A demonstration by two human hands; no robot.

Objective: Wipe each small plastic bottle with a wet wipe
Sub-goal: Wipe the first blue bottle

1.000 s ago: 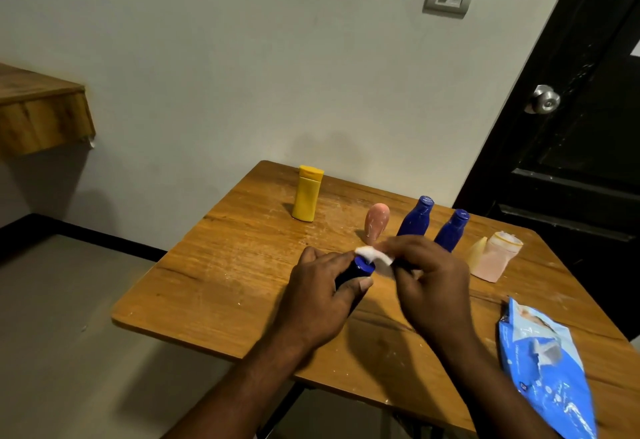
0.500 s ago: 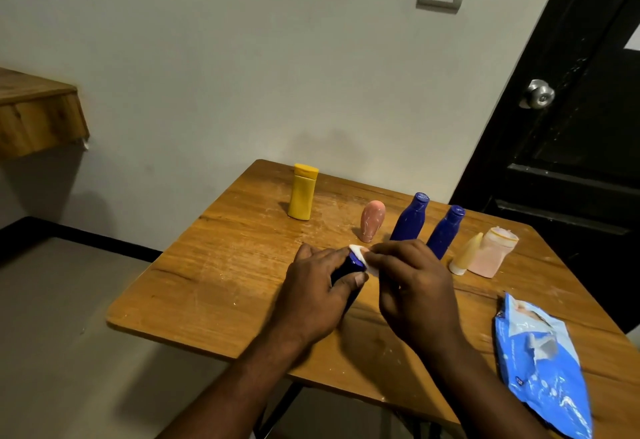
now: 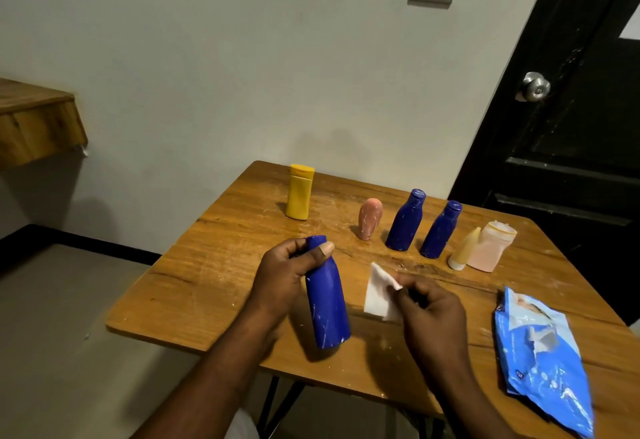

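Left hand [image 3: 282,281] grips blue bottle [image 3: 325,303] by neck, base toward tabletop [image 3: 207,265]; right hand [image 3: 429,314] pinches wet wipe [image 3: 379,294] just beside it; judgement: wrap wipe round body, rotate bottle, cover white scuffs near base.

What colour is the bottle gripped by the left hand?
The bottle is dark blue with pale scuffs; the head view shows it.

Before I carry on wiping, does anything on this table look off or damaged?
The blue bottle in the left hand has white streaks near its base. The small cream tube leans against the translucent pink bottle rather than standing free. White marks also speckle the table. No spill shows.
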